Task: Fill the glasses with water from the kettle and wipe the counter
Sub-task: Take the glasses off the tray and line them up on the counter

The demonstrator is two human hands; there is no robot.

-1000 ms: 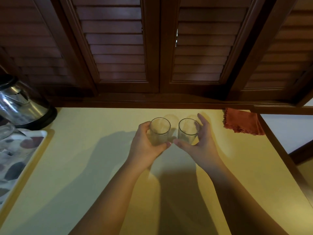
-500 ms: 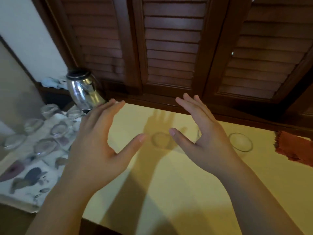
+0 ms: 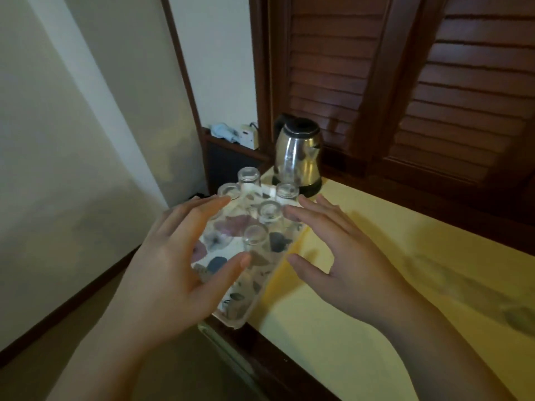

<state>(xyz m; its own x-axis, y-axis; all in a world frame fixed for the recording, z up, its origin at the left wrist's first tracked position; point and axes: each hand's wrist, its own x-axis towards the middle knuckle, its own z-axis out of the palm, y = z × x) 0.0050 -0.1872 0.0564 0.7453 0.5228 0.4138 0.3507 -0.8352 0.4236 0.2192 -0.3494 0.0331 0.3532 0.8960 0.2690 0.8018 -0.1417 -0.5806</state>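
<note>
Hovering spread-fingered and holding nothing, left hand [image 3: 170, 273] and right hand [image 3: 344, 256] flank upturned glasses [image 3: 269, 211] on a floral tray [image 3: 231, 311]; steel kettle [image 3: 298, 154] stands behind.

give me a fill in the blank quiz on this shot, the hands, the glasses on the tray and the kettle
1. Both the left hand and the right hand hold ____.
2. The glasses stand ____ down on the flowered tray.
3. The steel kettle stands at the ____ end of the tray, on the yellow counter.
4. Behind the kettle are dark wooden ____.

Missing words: nothing; upside; far; shutters
</note>
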